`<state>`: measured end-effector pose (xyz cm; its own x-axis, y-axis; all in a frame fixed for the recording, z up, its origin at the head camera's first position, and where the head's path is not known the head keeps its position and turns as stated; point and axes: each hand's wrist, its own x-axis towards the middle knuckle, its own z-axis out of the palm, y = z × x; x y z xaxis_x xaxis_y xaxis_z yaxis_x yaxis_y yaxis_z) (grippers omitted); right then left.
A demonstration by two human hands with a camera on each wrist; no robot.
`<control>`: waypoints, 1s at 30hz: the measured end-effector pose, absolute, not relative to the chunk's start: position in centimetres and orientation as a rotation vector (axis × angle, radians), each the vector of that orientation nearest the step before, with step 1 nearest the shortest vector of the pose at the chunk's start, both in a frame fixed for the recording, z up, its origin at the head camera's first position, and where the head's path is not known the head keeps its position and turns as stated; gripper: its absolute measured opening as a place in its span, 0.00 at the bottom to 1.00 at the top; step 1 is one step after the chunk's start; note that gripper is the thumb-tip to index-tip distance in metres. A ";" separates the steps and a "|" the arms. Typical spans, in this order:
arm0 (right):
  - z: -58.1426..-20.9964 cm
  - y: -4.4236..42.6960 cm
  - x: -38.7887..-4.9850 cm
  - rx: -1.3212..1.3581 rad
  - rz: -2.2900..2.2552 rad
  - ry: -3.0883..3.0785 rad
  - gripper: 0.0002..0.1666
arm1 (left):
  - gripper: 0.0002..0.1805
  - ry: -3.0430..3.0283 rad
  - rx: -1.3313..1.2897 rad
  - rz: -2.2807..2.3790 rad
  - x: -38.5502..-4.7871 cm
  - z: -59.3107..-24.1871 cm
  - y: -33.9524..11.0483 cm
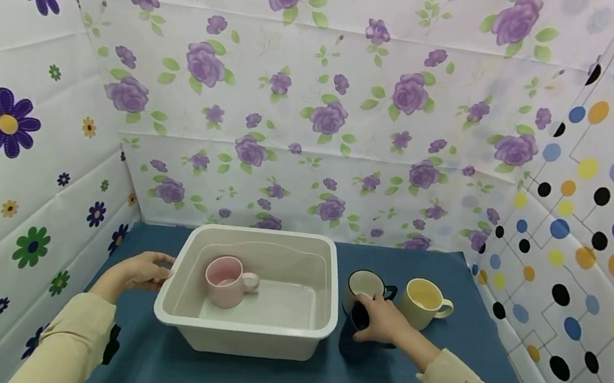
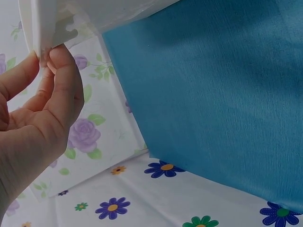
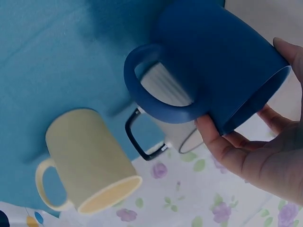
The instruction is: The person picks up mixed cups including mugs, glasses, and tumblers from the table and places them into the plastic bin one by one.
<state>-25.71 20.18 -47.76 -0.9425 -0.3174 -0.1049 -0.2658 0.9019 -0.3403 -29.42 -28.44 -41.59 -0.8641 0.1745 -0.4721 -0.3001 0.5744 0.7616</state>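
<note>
Gripping blue mug [image 3: 213,56] by rim with right hand [image 1: 383,322], just beside tub [image 1: 268,330]; left hand [image 1: 144,271] is pinching tub's rim. We are apparently picking up mug; pink mug [image 1: 223,292] is sitting inside tub. Next move is probably calling for steady lift.

My right hand [image 3: 272,156] grips a blue mug [image 3: 227,52] at its rim. Just beyond my grip, partly hidden behind the blue mug's handle [image 3: 130,85], is a white mug [image 3: 170,130] with a dark handle [image 3: 134,137]. Farther from my fingers stands a pale yellow mug [image 3: 87,161].
</note>
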 end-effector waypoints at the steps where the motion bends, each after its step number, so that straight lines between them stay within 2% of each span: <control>1: -47.5 20.2 -25.7 -0.460 -0.489 2.907 0.46 | 0.29 2.297 -0.102 1.251 -29.4 -41.5 -28.4; 30: -39.3 21.0 -26.6 -0.568 -0.408 2.905 0.42 | 0.29 2.267 -0.104 1.265 -29.3 -41.4 -28.3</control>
<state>-26.60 21.03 -39.28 -0.9165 -0.3881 -0.0968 -0.3464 0.8911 -0.2931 -29.28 -28.32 -41.38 -0.8527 0.1868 -0.4878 -0.3170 0.5572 0.7675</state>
